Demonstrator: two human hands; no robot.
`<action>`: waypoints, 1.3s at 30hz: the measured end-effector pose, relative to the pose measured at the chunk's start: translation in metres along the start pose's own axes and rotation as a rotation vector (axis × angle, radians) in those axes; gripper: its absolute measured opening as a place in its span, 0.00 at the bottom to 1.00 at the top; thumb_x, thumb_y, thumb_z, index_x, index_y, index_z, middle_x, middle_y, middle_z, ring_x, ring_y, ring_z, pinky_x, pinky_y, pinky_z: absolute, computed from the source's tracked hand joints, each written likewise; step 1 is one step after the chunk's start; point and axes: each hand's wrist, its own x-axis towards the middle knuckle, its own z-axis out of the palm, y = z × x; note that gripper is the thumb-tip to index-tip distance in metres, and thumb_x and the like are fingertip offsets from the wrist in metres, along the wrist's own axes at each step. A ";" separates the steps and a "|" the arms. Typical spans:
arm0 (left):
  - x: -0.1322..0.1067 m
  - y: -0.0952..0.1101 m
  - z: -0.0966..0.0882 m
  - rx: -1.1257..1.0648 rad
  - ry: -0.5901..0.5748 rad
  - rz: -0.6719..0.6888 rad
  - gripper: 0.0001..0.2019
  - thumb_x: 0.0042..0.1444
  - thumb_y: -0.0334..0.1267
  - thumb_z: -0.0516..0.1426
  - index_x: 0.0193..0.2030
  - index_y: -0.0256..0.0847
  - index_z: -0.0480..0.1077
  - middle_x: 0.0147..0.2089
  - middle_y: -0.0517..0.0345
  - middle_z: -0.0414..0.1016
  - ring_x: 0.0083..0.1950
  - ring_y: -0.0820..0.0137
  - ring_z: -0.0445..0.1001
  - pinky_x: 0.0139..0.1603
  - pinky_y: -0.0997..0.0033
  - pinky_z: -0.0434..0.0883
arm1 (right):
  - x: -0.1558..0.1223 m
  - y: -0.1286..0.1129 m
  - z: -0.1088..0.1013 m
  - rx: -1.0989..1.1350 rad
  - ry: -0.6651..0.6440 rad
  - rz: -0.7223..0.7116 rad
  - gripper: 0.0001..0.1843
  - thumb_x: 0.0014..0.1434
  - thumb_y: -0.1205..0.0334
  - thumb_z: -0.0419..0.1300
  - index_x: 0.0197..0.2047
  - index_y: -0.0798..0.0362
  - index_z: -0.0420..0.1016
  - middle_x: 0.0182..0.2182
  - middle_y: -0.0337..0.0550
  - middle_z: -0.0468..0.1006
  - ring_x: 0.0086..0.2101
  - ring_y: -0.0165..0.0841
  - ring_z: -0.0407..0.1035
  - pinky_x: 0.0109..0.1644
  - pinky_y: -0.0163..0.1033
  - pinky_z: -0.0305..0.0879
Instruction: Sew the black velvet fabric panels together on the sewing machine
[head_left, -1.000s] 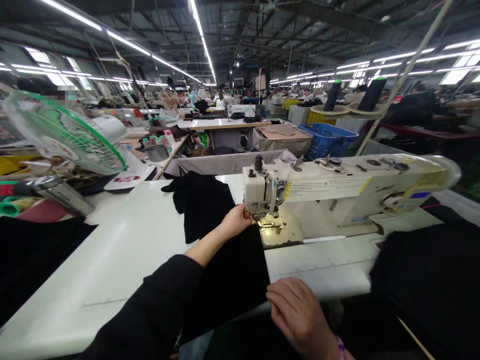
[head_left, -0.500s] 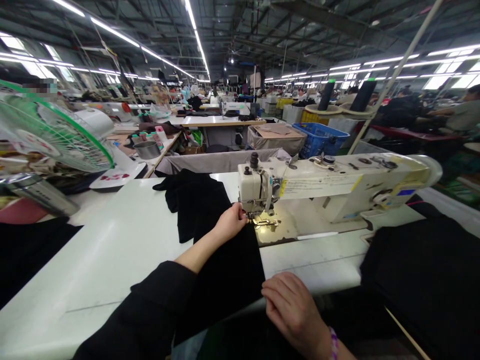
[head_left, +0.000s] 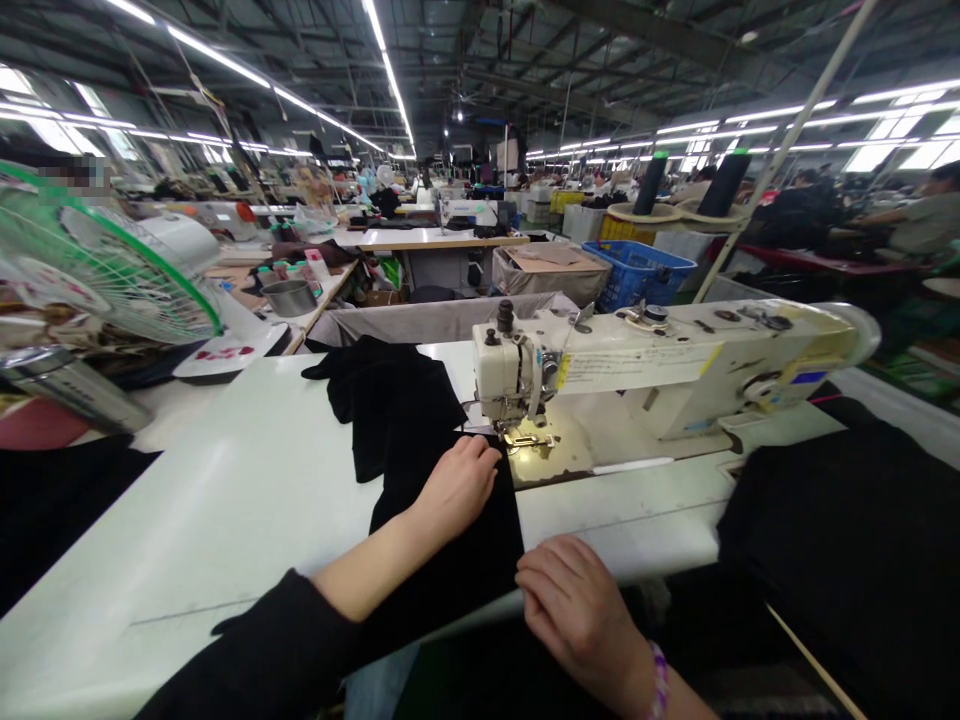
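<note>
A piece of black fabric (head_left: 450,560) lies across the pale sewing table and hangs over its front edge; its far end is bunched up. Its right edge runs up to the presser foot (head_left: 517,432) of a white sewing machine (head_left: 637,350). My left hand (head_left: 461,482) rests on the fabric just in front of the foot, fingers bent and closed at the fabric's edge. At the table's front edge, my right hand (head_left: 574,600) has its fingers pressed together on the fabric's right edge. Its fingertips are partly hidden.
More black fabric (head_left: 840,520) is piled at the right, and another dark piece (head_left: 67,500) lies at the left. A green fan (head_left: 127,260) and a steel flask (head_left: 75,385) stand at the left. Thread cones (head_left: 649,185), a blue basket (head_left: 641,272) and other workstations are behind the machine.
My left hand has moved back from beside the needle towards me, now lying lower on the fabric. My right hand stays at the fabric's edge. The view has shifted slightly.
</note>
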 end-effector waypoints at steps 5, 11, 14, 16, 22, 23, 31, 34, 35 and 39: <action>-0.004 -0.009 0.003 0.100 -0.030 0.134 0.17 0.65 0.32 0.50 0.59 0.39 0.70 0.48 0.46 0.72 0.48 0.59 0.69 0.51 0.58 0.72 | 0.006 -0.003 0.000 0.004 -0.012 0.005 0.12 0.61 0.77 0.51 0.38 0.54 0.71 0.34 0.44 0.77 0.36 0.36 0.69 0.44 0.45 0.67; -0.003 0.005 -0.004 0.173 -0.061 0.122 0.17 0.62 0.28 0.52 0.56 0.36 0.72 0.47 0.43 0.73 0.48 0.56 0.72 0.46 0.56 0.74 | 0.002 0.001 -0.006 -0.001 -0.014 0.006 0.13 0.61 0.77 0.52 0.41 0.53 0.72 0.35 0.44 0.79 0.37 0.37 0.71 0.47 0.46 0.69; -0.036 0.021 -0.005 0.101 -0.131 0.239 0.16 0.60 0.27 0.53 0.52 0.41 0.73 0.49 0.45 0.74 0.49 0.58 0.74 0.47 0.59 0.75 | -0.004 0.002 -0.008 0.001 -0.024 -0.009 0.15 0.61 0.78 0.51 0.44 0.54 0.73 0.38 0.45 0.79 0.39 0.37 0.72 0.52 0.48 0.69; -0.064 0.028 -0.003 0.014 -0.176 0.368 0.15 0.60 0.29 0.55 0.52 0.43 0.73 0.53 0.46 0.75 0.52 0.58 0.75 0.51 0.59 0.76 | -0.006 0.003 -0.009 0.000 -0.038 -0.022 0.16 0.60 0.78 0.51 0.46 0.56 0.74 0.39 0.46 0.80 0.40 0.38 0.72 0.54 0.49 0.68; -0.092 0.017 0.003 0.045 -0.143 0.504 0.25 0.59 0.29 0.55 0.64 0.34 0.65 0.67 0.39 0.69 0.68 0.51 0.66 0.65 0.52 0.70 | 0.002 0.014 -0.006 0.021 -0.054 0.002 0.20 0.59 0.77 0.52 0.53 0.57 0.73 0.43 0.48 0.80 0.44 0.40 0.70 0.58 0.54 0.67; -0.087 0.013 0.003 0.057 -0.143 0.512 0.24 0.59 0.29 0.54 0.64 0.33 0.66 0.66 0.38 0.69 0.68 0.51 0.67 0.65 0.52 0.70 | 0.006 0.017 -0.005 0.022 -0.054 0.010 0.20 0.59 0.77 0.52 0.52 0.56 0.73 0.43 0.47 0.80 0.45 0.40 0.70 0.58 0.55 0.67; -0.042 -0.008 0.000 0.029 -0.070 0.491 0.18 0.65 0.28 0.51 0.58 0.35 0.72 0.62 0.40 0.74 0.64 0.56 0.72 0.63 0.52 0.73 | 0.037 0.047 0.005 -0.106 -0.118 0.048 0.14 0.57 0.74 0.59 0.44 0.52 0.78 0.40 0.46 0.76 0.45 0.41 0.67 0.60 0.55 0.63; -0.030 -0.017 -0.002 0.002 -0.048 0.469 0.16 0.66 0.30 0.51 0.56 0.37 0.74 0.59 0.42 0.76 0.63 0.57 0.73 0.61 0.52 0.74 | 0.048 0.056 0.010 -0.166 -0.138 0.072 0.10 0.56 0.74 0.62 0.39 0.51 0.79 0.35 0.43 0.73 0.41 0.39 0.66 0.60 0.52 0.62; -0.025 -0.021 -0.002 -0.005 -0.043 0.466 0.15 0.66 0.31 0.52 0.56 0.37 0.74 0.59 0.42 0.76 0.62 0.57 0.73 0.61 0.52 0.74 | 0.052 0.059 0.012 -0.180 -0.145 0.081 0.10 0.57 0.73 0.62 0.39 0.51 0.80 0.34 0.42 0.73 0.41 0.39 0.65 0.59 0.51 0.62; -0.007 -0.034 -0.003 -0.018 -0.030 0.446 0.16 0.63 0.28 0.52 0.54 0.37 0.76 0.58 0.43 0.76 0.59 0.59 0.74 0.60 0.57 0.74 | 0.069 0.070 0.019 -0.222 -0.166 0.099 0.10 0.59 0.73 0.61 0.40 0.51 0.81 0.34 0.43 0.73 0.41 0.40 0.65 0.55 0.49 0.63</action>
